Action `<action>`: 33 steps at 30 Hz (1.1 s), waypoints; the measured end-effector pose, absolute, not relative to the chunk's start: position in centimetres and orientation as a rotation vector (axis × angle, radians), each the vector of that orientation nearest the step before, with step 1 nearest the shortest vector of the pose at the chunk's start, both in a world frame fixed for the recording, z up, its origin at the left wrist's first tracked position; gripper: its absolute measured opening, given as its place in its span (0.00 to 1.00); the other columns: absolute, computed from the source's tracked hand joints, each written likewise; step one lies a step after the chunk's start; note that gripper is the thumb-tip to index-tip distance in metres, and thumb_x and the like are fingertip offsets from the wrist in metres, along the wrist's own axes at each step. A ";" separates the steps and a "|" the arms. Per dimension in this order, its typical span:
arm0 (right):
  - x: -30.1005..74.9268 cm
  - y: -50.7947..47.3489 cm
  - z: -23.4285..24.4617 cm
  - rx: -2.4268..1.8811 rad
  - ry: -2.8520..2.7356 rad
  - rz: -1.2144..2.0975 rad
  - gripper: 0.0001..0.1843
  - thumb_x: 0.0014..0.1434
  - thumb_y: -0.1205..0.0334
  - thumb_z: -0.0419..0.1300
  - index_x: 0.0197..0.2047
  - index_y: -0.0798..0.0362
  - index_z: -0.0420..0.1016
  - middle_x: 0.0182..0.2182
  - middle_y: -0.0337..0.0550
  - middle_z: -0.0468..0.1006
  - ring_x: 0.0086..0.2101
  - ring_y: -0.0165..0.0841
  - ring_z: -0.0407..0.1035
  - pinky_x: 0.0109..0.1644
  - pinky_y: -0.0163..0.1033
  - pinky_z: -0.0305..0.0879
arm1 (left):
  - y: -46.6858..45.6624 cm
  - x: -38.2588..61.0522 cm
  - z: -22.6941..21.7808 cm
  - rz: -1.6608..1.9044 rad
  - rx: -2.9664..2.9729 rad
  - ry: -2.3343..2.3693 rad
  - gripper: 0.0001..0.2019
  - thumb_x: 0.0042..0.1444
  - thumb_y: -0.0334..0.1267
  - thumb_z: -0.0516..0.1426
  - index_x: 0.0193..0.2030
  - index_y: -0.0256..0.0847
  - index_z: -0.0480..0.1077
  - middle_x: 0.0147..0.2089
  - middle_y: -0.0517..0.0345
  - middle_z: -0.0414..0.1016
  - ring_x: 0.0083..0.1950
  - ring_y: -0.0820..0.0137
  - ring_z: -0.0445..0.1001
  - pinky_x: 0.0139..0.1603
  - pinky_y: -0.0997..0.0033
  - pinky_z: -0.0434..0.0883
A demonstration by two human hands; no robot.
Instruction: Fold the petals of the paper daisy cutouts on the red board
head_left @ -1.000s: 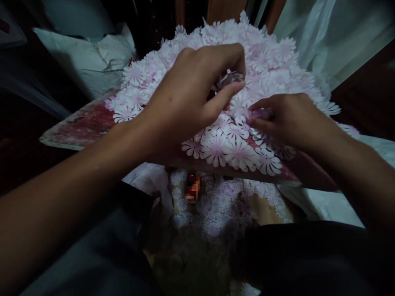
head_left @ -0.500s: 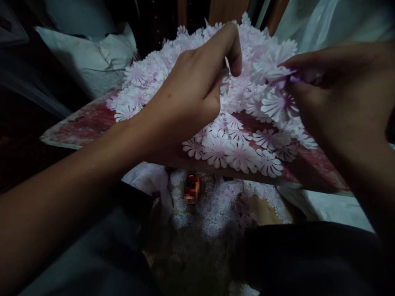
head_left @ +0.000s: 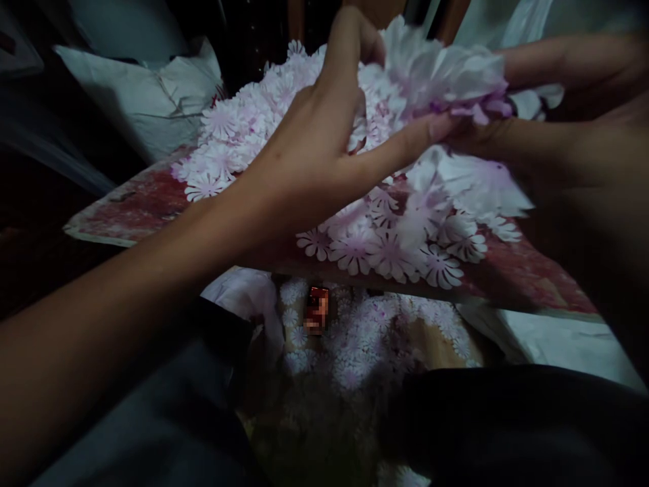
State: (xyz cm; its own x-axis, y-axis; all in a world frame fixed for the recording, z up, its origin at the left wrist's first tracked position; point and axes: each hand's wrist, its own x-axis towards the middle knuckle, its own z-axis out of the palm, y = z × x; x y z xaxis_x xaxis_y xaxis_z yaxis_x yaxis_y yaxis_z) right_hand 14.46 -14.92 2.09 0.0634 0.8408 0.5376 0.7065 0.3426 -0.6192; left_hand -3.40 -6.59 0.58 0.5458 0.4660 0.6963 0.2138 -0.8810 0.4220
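A mound of white paper flowers with pink-tinted centres (head_left: 243, 142) covers a red-stained board (head_left: 132, 203) resting in my lap. My left hand (head_left: 319, 128) presses in among them with its fingers spread, its thumb stretching right beneath a lifted bunch of paper flowers (head_left: 441, 78). My right hand (head_left: 537, 115) pinches that bunch at a purple-tinged edge, holding it above the mound. More flowers, blurred by motion, hang below my right fingers.
Below the board lies a fabric printed with small flowers (head_left: 355, 331), with a pixelated red patch (head_left: 317, 311) on it. Dark trousers (head_left: 507, 419) cover my lap. A white cushion (head_left: 147, 101) sits at back left, and white plastic (head_left: 512, 20) hangs at top right.
My right hand has moved up and inward, raising a larger bunch of flowers off the mound. My left hand has shifted, its thumb now stretching right under the bunch.
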 end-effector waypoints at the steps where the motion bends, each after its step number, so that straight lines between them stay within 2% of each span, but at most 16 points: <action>1: 14.2 -15.1 2.2 -1.352 -1.630 0.252 0.14 0.59 0.61 0.65 0.49 0.44 0.78 0.50 0.37 0.77 0.52 0.40 0.73 0.58 0.41 0.75 | -6.6 -3.4 0.6 1.255 2.500 0.536 0.25 0.61 0.55 0.57 0.53 0.34 0.60 0.45 0.52 0.65 0.36 0.73 0.62 0.40 0.70 0.58; 3: 13.8 -15.3 2.3 -1.300 -1.528 0.352 0.11 0.56 0.64 0.67 0.43 0.43 0.81 0.47 0.35 0.79 0.51 0.40 0.74 0.56 0.40 0.75 | -6.6 -3.3 0.7 1.239 2.551 0.515 0.21 0.61 0.51 0.57 0.50 0.36 0.62 0.46 0.52 0.66 0.39 0.71 0.63 0.39 0.70 0.57; 6: 13.5 -15.4 2.3 -1.321 -1.515 0.350 0.10 0.55 0.64 0.67 0.42 0.45 0.82 0.43 0.33 0.81 0.49 0.38 0.75 0.54 0.43 0.74 | -6.5 -3.0 0.6 1.174 2.639 0.565 0.09 0.64 0.43 0.54 0.41 0.39 0.67 0.38 0.55 0.70 0.37 0.70 0.64 0.37 0.67 0.54; 8: 13.6 -15.3 2.2 -1.315 -1.519 0.362 0.11 0.55 0.64 0.68 0.43 0.46 0.82 0.43 0.34 0.82 0.48 0.39 0.75 0.56 0.45 0.72 | -6.6 -2.9 0.5 1.165 2.653 0.617 0.09 0.64 0.41 0.53 0.36 0.40 0.68 0.34 0.55 0.71 0.35 0.69 0.64 0.37 0.65 0.52; 13: 14.1 -15.3 2.0 -1.277 -1.590 0.342 0.10 0.58 0.62 0.66 0.44 0.47 0.81 0.45 0.35 0.81 0.50 0.39 0.74 0.59 0.45 0.70 | -6.7 -2.5 0.5 1.200 2.646 0.665 0.14 0.65 0.45 0.51 0.31 0.41 0.66 0.29 0.57 0.65 0.32 0.68 0.62 0.37 0.65 0.51; 18: 14.7 -15.2 1.7 -1.242 -1.620 0.281 0.12 0.60 0.62 0.64 0.48 0.46 0.79 0.50 0.37 0.78 0.55 0.41 0.71 0.62 0.44 0.69 | -6.6 -2.4 0.7 1.256 2.579 0.552 0.16 0.67 0.43 0.48 0.33 0.36 0.69 0.32 0.54 0.65 0.35 0.69 0.62 0.38 0.66 0.53; 22: 14.6 -15.3 1.9 -1.250 -1.601 0.315 0.12 0.60 0.65 0.62 0.47 0.46 0.80 0.48 0.39 0.79 0.50 0.39 0.74 0.53 0.42 0.73 | -6.6 -2.4 0.7 1.229 2.595 0.563 0.16 0.66 0.41 0.46 0.38 0.38 0.72 0.35 0.50 0.69 0.38 0.64 0.65 0.41 0.62 0.57; 26: 14.2 -15.2 1.8 -1.328 -1.517 0.356 0.11 0.57 0.64 0.65 0.44 0.45 0.82 0.43 0.34 0.81 0.44 0.35 0.77 0.48 0.39 0.74 | -6.7 -2.5 0.5 1.207 2.539 0.512 0.13 0.64 0.34 0.48 0.40 0.33 0.74 0.37 0.48 0.72 0.40 0.63 0.68 0.41 0.62 0.58; 30: 14.1 -15.0 1.4 -1.340 -1.523 0.370 0.11 0.55 0.64 0.66 0.42 0.46 0.83 0.38 0.31 0.82 0.41 0.35 0.78 0.42 0.36 0.73 | -6.8 -2.6 0.5 1.125 2.461 0.542 0.08 0.62 0.37 0.51 0.40 0.39 0.71 0.36 0.53 0.70 0.37 0.66 0.66 0.38 0.64 0.57; 33: 14.2 -15.0 1.2 -1.326 -1.559 0.370 0.11 0.56 0.61 0.65 0.44 0.44 0.83 0.39 0.31 0.82 0.42 0.35 0.78 0.43 0.36 0.75 | -7.1 -2.5 0.5 1.025 2.358 0.561 0.08 0.63 0.39 0.52 0.37 0.39 0.68 0.34 0.56 0.68 0.37 0.67 0.66 0.38 0.66 0.58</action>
